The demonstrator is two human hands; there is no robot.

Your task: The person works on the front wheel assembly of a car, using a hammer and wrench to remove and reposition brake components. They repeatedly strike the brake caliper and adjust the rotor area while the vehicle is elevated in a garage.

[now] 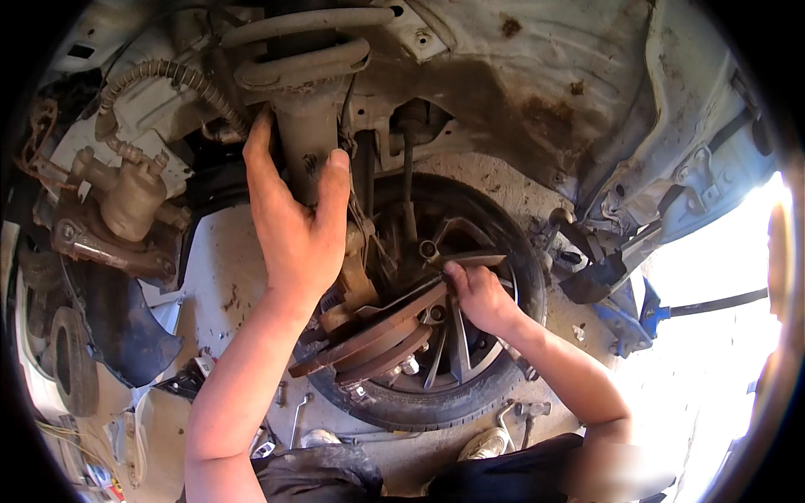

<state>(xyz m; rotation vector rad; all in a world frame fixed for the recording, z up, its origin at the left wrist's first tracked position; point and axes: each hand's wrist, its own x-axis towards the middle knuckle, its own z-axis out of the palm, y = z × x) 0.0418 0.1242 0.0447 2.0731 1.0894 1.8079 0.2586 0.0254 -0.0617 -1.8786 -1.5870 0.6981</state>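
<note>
My left hand reaches up to the dusty strut, thumb along its right side and forefinger along its left. The other fingers are hidden behind the tube. Below hangs a rusty brake disc, tilted, attached to the steering knuckle. My right hand is closed on the disc's right edge, thumb uppermost, its fingertips partly out of sight. At the strut's top sits a coil spring. A loose wheel with a tyre lies flat on the floor beneath the disc.
A brake caliper hangs on the left beside a ribbed hose. At the right stands a blue jack with a dark bar. A hammer and a wrench lie near my shoes. The wheel arch closes in above.
</note>
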